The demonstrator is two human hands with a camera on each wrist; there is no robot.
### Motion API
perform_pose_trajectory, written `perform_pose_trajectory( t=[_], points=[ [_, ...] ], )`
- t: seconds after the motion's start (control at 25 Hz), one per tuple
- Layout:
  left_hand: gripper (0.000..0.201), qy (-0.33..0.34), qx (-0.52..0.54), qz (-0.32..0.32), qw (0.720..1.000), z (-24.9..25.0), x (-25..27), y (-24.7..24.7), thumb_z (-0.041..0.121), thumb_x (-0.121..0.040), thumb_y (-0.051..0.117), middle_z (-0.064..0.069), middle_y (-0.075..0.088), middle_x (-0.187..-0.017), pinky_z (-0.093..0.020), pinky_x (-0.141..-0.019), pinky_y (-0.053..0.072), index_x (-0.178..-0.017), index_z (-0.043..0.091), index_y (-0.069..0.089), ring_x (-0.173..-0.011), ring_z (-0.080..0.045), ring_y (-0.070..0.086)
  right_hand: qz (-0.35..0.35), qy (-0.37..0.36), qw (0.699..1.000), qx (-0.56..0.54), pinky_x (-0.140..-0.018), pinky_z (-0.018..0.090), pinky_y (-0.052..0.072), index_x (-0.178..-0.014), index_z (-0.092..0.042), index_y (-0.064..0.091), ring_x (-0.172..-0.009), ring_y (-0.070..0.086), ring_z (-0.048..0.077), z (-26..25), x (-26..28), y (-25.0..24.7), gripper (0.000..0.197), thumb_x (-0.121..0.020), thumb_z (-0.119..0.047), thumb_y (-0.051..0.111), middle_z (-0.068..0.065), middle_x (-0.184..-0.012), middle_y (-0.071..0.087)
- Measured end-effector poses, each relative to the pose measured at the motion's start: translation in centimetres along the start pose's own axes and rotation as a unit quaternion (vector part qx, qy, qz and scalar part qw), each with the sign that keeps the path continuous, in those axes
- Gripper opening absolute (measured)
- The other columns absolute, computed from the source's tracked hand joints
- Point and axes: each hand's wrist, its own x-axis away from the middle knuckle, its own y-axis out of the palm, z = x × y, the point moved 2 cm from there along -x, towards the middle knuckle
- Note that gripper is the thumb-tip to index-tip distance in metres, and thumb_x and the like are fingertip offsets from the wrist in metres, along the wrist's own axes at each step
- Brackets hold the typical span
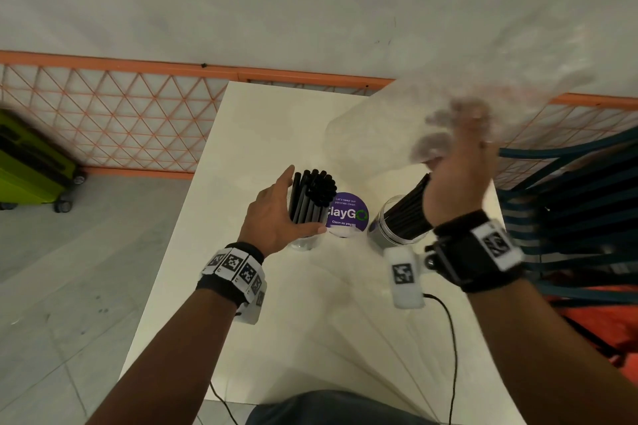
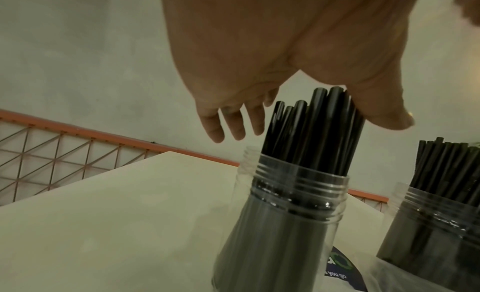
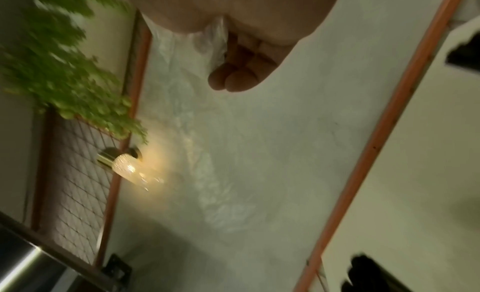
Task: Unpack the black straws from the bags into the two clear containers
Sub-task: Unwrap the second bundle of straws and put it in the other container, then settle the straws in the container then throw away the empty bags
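Bag (image 1: 431, 114) blurred in right hand (image 1: 455, 176)

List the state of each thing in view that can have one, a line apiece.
Left container: upright on the table, lidless, full of straws.
Right container: upright, lidless, full of straws.
Straws: standing on end, tops above the rims.
Plastic bag: empty, lifted off the table, blurred.
Left hand: fingers straight, beside the left container's straws.
Right hand: raised, gripping the bag.
Wall lamp: lit.
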Motion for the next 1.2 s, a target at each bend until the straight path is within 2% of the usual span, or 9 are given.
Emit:
perform_pose_trajectory(
  t=[0.12, 0.28, 0.36, 0.52, 0.64, 0.8, 0.96, 1.08, 1.2],
  points=[
    [0.126, -0.019, 0.063, 0.032, 0.997, -1.1, 0.8, -0.3, 0.059, -0.055, 0.087, 0.003, 0.042, -0.154, -0.044, -0.112, 0.036, -0.153, 0.032, 0.013, -0.14, -0.02, 0.036, -0.013, -0.026, 1.0, 0.009, -0.048, 0.025, 0.04, -0.08, -0.027, 0.064, -0.054, 0.054, 0.009, -3.8, 0.7, -5.0, 0.024, -0.094, -0.042, 0.054, -0.01, -0.066, 0.065],
    [0.124, -0.048, 0.109, 0.044, 0.992, -2.9, 2.3, -0.3, 0.056, -0.055, 0.088, 0.004, 0.039, -0.155, -0.042, -0.115, 0.032, -0.153, 0.033, 0.015, -0.143, -0.015, 0.032, -0.219, 0.045, 0.954, 0.202, -0.055, 0.029, 0.047, -0.087, -0.031, 0.06, -0.061, 0.058, 0.014, -0.4, 4.0, -12.4, 0.035, -0.086, -0.065, 0.051, -0.004, -0.082, 0.067],
    [0.129, -0.051, 0.09, 0.044, 0.994, -3.0, 2.2, 0.0, 0.064, -0.051, 0.086, 0.003, 0.036, -0.157, -0.045, -0.117, 0.032, -0.153, 0.029, 0.016, -0.145, -0.016, 0.03, -0.276, 0.075, 0.874, 0.393, -0.066, 0.035, 0.047, -0.092, -0.042, 0.059, -0.071, 0.059, 0.005, 3.9, 6.7, -15.4, 0.028, -0.085, -0.067, 0.047, -0.011, -0.097, 0.061],
    [0.14, -0.013, 0.064, 0.059, 0.996, -0.8, 0.5, 1.0, 0.083, -0.038, 0.073, 0.0, 0.037, -0.156, -0.049, -0.117, 0.032, -0.152, 0.023, 0.019, -0.144, -0.019, 0.033, -0.401, 0.141, 0.631, 0.649, -0.071, 0.03, 0.05, -0.102, -0.047, 0.052, -0.083, 0.06, 0.004, 10.9, 10.6, -18.2, 0.042, -0.076, -0.079, 0.042, -0.015, -0.103, 0.049],
    [0.136, 0.013, 0.07, 0.091, 0.993, 0.7, -0.6, 1.7, 0.079, -0.039, 0.078, 0.002, 0.049, -0.147, -0.051, -0.113, 0.036, -0.15, 0.026, 0.021, -0.137, -0.019, 0.042, -0.396, 0.138, 0.546, 0.725, -0.071, 0.032, 0.051, -0.131, -0.039, 0.036, -0.092, 0.062, 0.012, 13.2, 11.4, -18.2, 0.061, -0.08, -0.068, 0.054, -0.013, -0.119, 0.049],
    [0.126, 0.005, 0.039, 0.12, 0.992, 1.3, -1.2, 2.5, 0.075, -0.042, 0.078, 0.003, 0.055, -0.14, -0.053, -0.114, 0.033, -0.147, 0.029, 0.026, -0.135, -0.023, 0.043, -0.339, 0.109, 0.601, 0.716, -0.062, 0.032, 0.054, -0.14, -0.034, 0.021, -0.086, 0.062, 0.013, 12.7, 10.9, -17.0, 0.074, -0.082, -0.054, 0.062, -0.008, -0.122, 0.045],
    [0.113, 0.012, -0.006, 0.116, 0.993, 1.5, -1.8, 3.1, 0.07, -0.046, 0.083, 0.001, 0.052, -0.141, -0.052, -0.116, 0.026, -0.141, 0.032, 0.034, -0.135, -0.024, 0.039, -0.355, -0.012, 0.695, 0.626, -0.062, 0.025, 0.05, -0.126, -0.037, 0.042, -0.08, 0.057, 0.002, 9.1, 8.9, -12.7, 0.047, -0.085, -0.055, 0.054, -0.016, -0.12, 0.05],
    [0.114, 0.035, -0.019, 0.111, 0.993, 1.3, -2.1, 3.4, 0.075, -0.044, 0.079, 0.001, 0.053, -0.139, -0.056, -0.115, 0.027, -0.139, 0.031, 0.034, -0.131, -0.024, 0.043, -0.37, -0.107, 0.742, 0.549, -0.078, 0.024, 0.05, -0.127, -0.034, 0.049, -0.102, 0.055, 0.005, 7.0, 6.8, -7.1, 0.044, -0.088, -0.055, 0.049, -0.015, -0.124, 0.054],
    [0.112, 0.064, -0.024, 0.127, 0.99, 1.0, -2.2, 3.4, 0.071, -0.049, 0.073, 0.0, 0.061, -0.125, -0.059, -0.111, 0.03, -0.143, 0.025, 0.031, -0.121, -0.027, 0.052, -0.387, -0.098, 0.777, 0.487, -0.103, 0.027, 0.039, -0.143, -0.025, 0.035, -0.127, 0.043, 0.013, 7.5, 5.0, -1.8, 0.065, -0.089, -0.055, 0.054, -0.005, -0.143, 0.045]
  ],
)
